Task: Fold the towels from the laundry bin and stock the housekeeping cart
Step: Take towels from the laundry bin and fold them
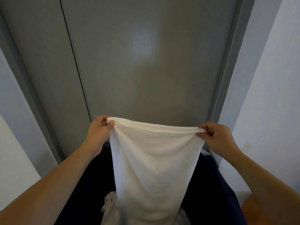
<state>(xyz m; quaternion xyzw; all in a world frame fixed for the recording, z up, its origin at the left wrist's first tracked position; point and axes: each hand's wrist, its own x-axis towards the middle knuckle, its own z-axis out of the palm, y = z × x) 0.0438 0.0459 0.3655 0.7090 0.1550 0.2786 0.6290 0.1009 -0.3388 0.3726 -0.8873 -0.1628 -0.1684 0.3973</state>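
A white towel hangs stretched between my two hands, its top edge held level at chest height. My left hand pinches the top left corner between thumb and fingers. My right hand pinches the top right corner the same way. The towel drapes straight down into the dark navy laundry bin below. More crumpled white towels lie in the bin beside the hanging one, partly hidden by it.
Grey sliding doors with a grey frame stand directly behind the bin. Pale walls flank them on both sides. An orange-brown surface shows at the bottom right corner.
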